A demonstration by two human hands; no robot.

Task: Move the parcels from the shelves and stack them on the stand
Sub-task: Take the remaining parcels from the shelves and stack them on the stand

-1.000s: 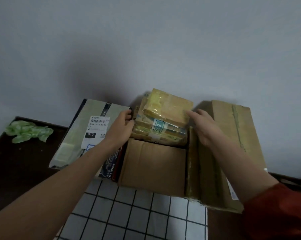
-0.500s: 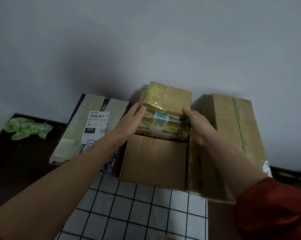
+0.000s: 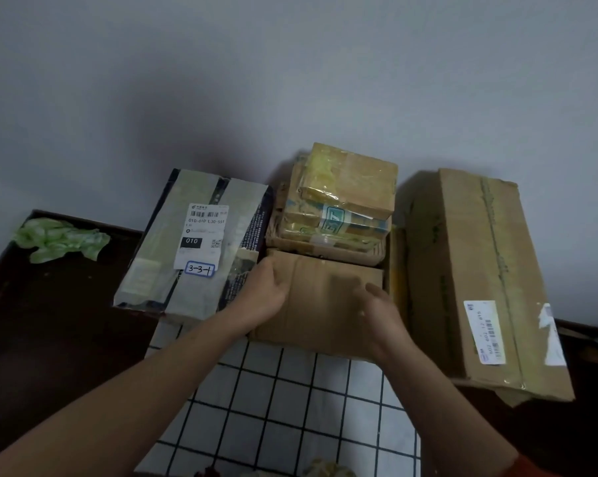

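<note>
Left hand (image 3: 263, 297) and right hand (image 3: 383, 315) down from taped parcel (image 3: 352, 187) onto plain carton (image 3: 328, 304), grip unclear

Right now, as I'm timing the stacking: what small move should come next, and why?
Probably let go and draw both hands back for another parcel. The taped yellow parcel sits on the pile with neither hand on it; the left hand grips the plain brown box at its left edge, the right hand, blurred, is over its top.
</note>
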